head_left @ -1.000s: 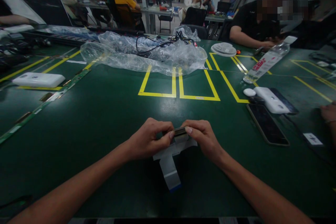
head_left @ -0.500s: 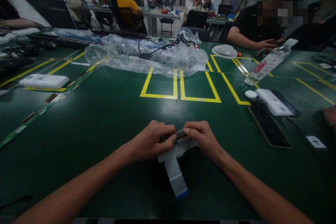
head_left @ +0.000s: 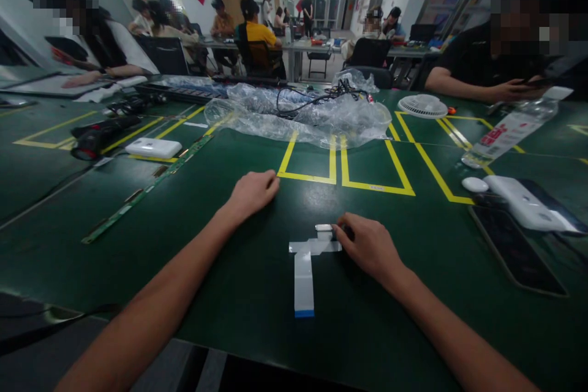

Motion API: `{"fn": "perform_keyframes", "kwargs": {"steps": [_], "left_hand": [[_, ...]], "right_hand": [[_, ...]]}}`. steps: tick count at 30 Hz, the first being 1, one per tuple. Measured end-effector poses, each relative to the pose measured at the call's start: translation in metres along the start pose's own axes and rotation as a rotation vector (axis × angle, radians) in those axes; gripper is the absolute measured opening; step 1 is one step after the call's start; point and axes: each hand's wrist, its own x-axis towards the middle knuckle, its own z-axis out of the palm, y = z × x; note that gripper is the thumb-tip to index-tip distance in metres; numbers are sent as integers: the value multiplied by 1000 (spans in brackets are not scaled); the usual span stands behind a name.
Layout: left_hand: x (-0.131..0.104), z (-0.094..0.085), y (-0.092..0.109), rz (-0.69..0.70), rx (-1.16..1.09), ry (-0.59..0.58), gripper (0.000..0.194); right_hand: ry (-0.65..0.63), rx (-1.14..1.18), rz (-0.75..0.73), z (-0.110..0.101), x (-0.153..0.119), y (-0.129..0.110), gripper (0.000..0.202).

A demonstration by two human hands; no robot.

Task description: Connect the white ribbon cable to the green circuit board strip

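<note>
A white flat ribbon cable (head_left: pixel 304 282) with a blue end strip lies on the green table, its crosspiece and silvery connector towards the far side. My right hand (head_left: pixel 367 242) pinches the right end of that connector between thumb and finger. Farther forward and to the left, my left hand (head_left: pixel 254 194) is apart from the cable, its fingers curled together. Whatever may be between those fingers is hidden. A long, narrow green circuit board (head_left: pixel 151 187) with several gold-coloured tabs lies to the left of my left hand.
Clear plastic wrap (head_left: pixel 303 113) with black cable spreads across the back. At right are a tilted water bottle (head_left: pixel 509 128), a dark phone (head_left: pixel 517 251) and a white device (head_left: pixel 523 202). Another white device (head_left: pixel 154 147) sits at left. People sit around the table.
My left hand has let go of the connector and moved forward and left. The ribbon cable now lies straighter on the table. The view has shifted, showing more of the left side.
</note>
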Motion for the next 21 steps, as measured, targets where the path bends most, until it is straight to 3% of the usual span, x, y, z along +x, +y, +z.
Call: {"fn": "perform_keyframes", "kwargs": {"steps": [4,7,9,12,15,18,21], "left_hand": [[-2,-20,-80,-326,129,201,40],[-11,-25,-126,-460,173,160,51],[-11,-20,-134,-432,162,76,55],[-6,-2,-103,-256,125,-21,59],[-9,20,-33,42,69,-89,59],[-26,35,35,372,-9,-126,58],[-43,39,70,560,-80,-135,55]], "right_hand": [[81,-45,-94,0,-10,-12,41],[-21,-85,-124,5,-22,-27,50],[-73,-135,-132,9,-29,-36,52],[-115,-189,-141,13,-36,-40,60],[-139,-204,-139,12,-35,-32,60],[-133,-231,-82,10,-31,-23,61],[-128,-228,-58,12,-27,-19,65]]}}
